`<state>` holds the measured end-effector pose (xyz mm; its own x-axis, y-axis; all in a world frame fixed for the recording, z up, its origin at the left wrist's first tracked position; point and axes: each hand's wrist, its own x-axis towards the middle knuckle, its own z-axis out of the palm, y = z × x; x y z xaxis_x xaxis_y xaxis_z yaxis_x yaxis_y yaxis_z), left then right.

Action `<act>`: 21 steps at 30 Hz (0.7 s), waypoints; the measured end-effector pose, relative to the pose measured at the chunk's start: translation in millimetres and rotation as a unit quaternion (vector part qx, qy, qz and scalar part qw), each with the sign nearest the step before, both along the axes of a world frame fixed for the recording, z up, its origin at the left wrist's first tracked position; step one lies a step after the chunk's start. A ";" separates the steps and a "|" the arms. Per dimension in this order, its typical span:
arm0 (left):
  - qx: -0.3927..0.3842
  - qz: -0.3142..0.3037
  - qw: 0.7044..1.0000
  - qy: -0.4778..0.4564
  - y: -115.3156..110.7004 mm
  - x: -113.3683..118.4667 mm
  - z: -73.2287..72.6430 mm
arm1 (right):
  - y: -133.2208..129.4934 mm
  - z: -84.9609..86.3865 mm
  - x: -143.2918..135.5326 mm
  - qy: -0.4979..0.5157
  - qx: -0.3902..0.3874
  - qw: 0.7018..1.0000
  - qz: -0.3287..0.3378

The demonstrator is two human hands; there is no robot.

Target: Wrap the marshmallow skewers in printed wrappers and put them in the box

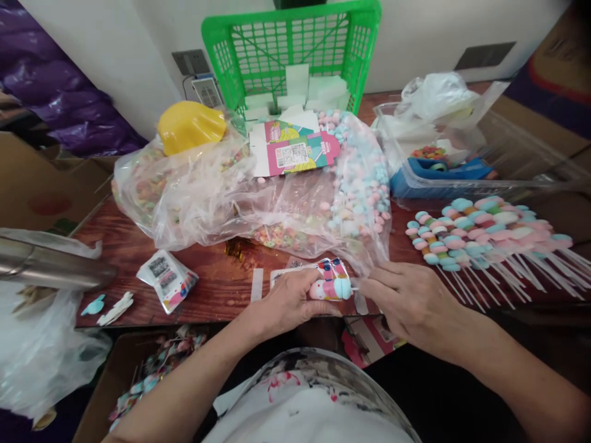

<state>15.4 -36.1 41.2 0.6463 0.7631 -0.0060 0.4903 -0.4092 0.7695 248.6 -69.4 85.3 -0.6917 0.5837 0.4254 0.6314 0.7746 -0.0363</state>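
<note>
My left hand (295, 295) is closed around a small printed packet (333, 271) with a pink and blue candy (331, 289) at it, near the table's front edge. To the right, the bent fingers of my right hand (406, 301) pinch at the white stick (354, 288) that comes out of the candy's right end. Flat packets (168, 280) lie stacked on the left of the table. Many pink and blue candies on white sticks (489, 231) are piled at the right.
Behind my hands lie clear bags of small candies (295, 209) with a printed box (295, 151) on top. A green basket (290, 12) stands at the back, a clear tub (462, 191) at the right. A metal cylinder (50, 264) is at the left; a carton (111, 381) sits below.
</note>
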 end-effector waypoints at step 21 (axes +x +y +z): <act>-0.355 0.153 0.862 -0.329 -16.8 14.1 1.0 | 25.9 -5.2 -17.1 0.159 -0.177 0.971 -0.004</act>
